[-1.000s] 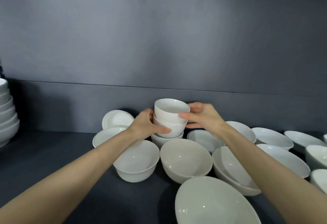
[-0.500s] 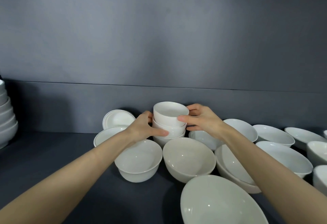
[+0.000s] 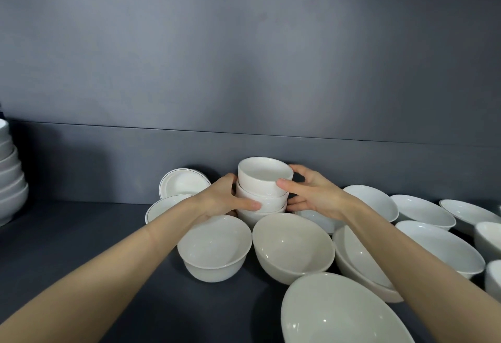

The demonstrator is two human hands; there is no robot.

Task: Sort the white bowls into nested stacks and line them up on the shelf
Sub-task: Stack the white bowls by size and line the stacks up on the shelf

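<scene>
A nested stack of three small white bowls [image 3: 264,180] stands near the back wall of the dark shelf [image 3: 81,247]. My left hand [image 3: 225,199] grips the stack's left side, thumb across the middle bowl. My right hand [image 3: 311,193] holds its right side, thumb on the top bowl's front. Loose white bowls lie around it: a round bowl [image 3: 215,247] in front left, a tilted cream bowl [image 3: 294,245] in front, and a large bowl [image 3: 341,313] nearest me.
A tall stack of white bowls [image 3: 10,174] stands at the far left edge. Two rimmed dishes [image 3: 183,184] lean behind my left hand. Several shallow bowls [image 3: 423,211] crowd the right side. Bare dark shelf lies at left and front left.
The small stack has settled slightly lower between my hands, and the view has shifted a little to the right. Both hands keep their hold.
</scene>
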